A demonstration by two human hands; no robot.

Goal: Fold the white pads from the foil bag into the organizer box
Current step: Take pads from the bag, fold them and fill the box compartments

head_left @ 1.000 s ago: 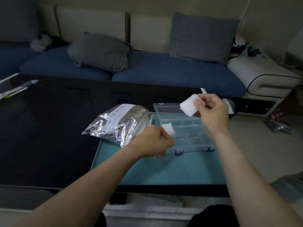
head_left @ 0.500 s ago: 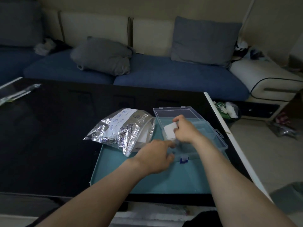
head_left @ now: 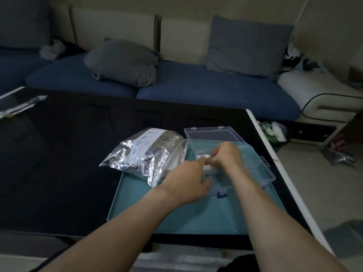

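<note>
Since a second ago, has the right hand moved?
Yes. The right hand came down from above the organizer box into its compartments, beside the left hand.

White pads (head_left: 205,156) inside clear organizer box (head_left: 255,163), lid open, mostly hidden; crinkled foil bag (head_left: 145,154) beside box, apparently open.

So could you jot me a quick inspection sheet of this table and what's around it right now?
Surface: glossy black table with a teal tray at its near right.
Job's things: clear organizer box on the tray, lid open; crinkled foil bag to its left, partly on the tray; white pad in the box.
Clutter: a clear wrapper at the table's far left.
Hands: left hand and right hand both over the box, meeting at the pad; exact grip unclear.
Cables: nothing seen.
Surroundings: blue sofa with grey cushions; bags on the floor at right.
</note>
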